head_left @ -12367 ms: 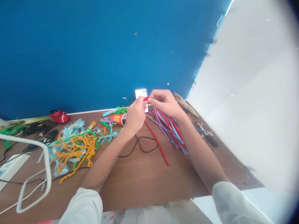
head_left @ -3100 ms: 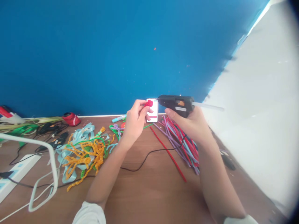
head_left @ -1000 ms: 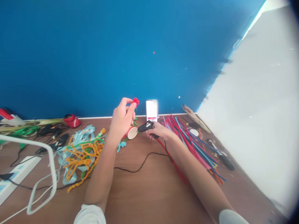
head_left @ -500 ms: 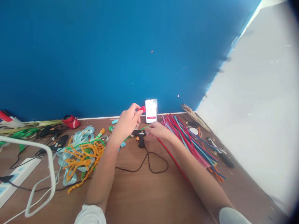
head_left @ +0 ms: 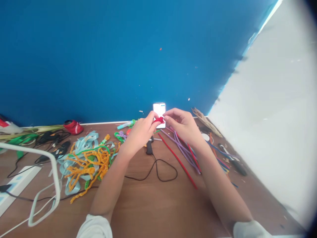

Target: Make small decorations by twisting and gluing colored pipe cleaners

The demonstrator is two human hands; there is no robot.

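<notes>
My left hand pinches a small, fuzzy red pipe-cleaner piece between thumb and fingers. From the other side, my right hand has its thumb and forefinger closed at the right edge of the same piece; its fingertips partly cover that edge. Both hands are raised in front of a lit phone leaning against the wall. Below them a black glue gun lies on the table, its front part hidden by my left hand. A long red pipe cleaner lies to its right.
Purple pipe cleaners and others lie under my right arm. Blue ribbon and orange pipe cleaners are tangled at left. A white metal frame and a power strip stand further left. The glue gun's cord loops across the table.
My right hand has lifted from beside the glue gun to the red piece. My left hand has moved slightly right and down with that piece, now in front of the phone.
</notes>
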